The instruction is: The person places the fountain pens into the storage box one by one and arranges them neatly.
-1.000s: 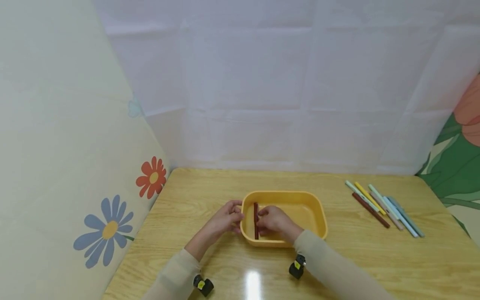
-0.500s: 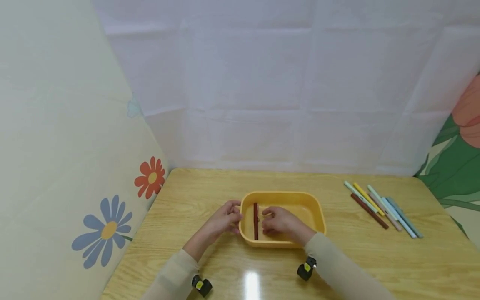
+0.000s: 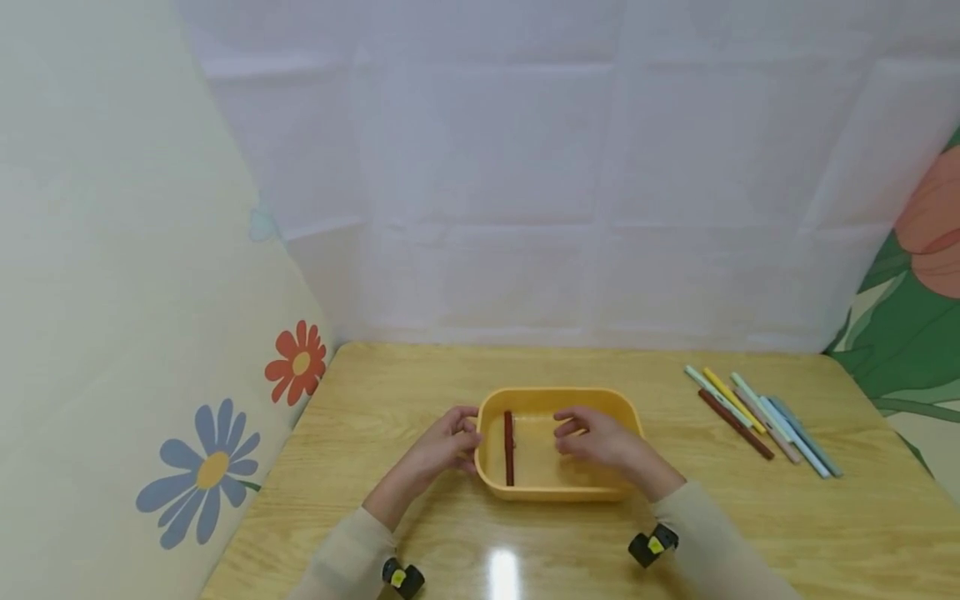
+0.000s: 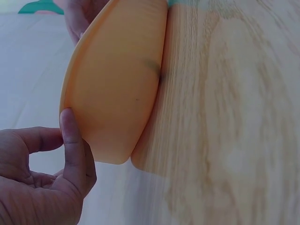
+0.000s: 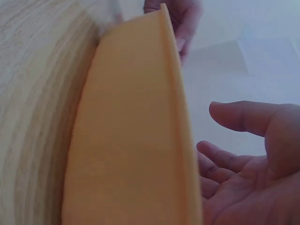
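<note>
Yellow tray: flat on the wood-grain counter, below the middle of the head view.
Brown pen: inside the tray, near its left end, lying roughly parallel to that end.
Left hand: at the tray's left rim, fingers bent and touching it; whether they pinch the rim or only rest against it, I cannot tell.
Right hand: over the right half of the tray, well apart from the brown pen; fingers open, loosely bent, thumb standing away from them.
Loose pens: a slanting group at the right of the frame, among them a yellow pen, a second brown pen, a light blue pen and pale green ones.
Sleeves: beige, entering from the bottom edge, each with a small black device at the wrist.
Backdrop: creased white cloth across the top; printed blue flower and red flower at lower left.
</note>
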Demonstrator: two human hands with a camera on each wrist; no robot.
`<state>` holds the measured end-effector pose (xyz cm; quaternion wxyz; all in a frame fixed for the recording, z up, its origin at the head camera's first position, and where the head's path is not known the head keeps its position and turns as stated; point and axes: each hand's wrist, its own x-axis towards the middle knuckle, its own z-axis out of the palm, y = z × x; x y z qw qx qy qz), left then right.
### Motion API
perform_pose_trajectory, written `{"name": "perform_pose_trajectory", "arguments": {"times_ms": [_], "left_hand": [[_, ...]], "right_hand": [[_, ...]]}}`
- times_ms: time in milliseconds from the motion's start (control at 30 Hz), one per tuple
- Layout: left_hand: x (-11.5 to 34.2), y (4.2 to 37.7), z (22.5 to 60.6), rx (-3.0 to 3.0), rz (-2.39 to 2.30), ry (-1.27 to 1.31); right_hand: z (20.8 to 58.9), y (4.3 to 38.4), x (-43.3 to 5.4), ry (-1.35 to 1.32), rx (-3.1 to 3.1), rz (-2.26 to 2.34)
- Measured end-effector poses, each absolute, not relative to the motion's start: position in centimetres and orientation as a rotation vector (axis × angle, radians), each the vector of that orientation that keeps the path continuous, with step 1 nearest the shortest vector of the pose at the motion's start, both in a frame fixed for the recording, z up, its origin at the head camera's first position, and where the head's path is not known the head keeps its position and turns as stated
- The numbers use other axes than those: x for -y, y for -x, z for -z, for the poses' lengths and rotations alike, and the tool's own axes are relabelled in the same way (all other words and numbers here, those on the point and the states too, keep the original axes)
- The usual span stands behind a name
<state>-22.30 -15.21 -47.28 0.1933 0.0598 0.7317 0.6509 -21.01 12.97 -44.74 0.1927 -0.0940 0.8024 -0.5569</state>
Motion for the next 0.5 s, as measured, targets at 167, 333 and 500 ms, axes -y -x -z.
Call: {"name": "perform_pose_trajectory", "arguments": {"times_ms": [167, 333, 500], "left_hand": [[15.3, 22.2, 47.2, -2.063, -1.828, -0.173], [15.2, 22.3, 47.3, -2.067, -1.833, -0.150], [15.0, 22.4, 47.5, -2.070, -1.836, -0.146]], "right_hand": [[43.3, 20.4, -14.8, 0.324, -2.340, 1.519], [42.2, 20.2, -16.8, 0.339, -2.443, 1.466], [41.8, 20.0, -18.5, 0.351, -2.498, 1.463]]}}
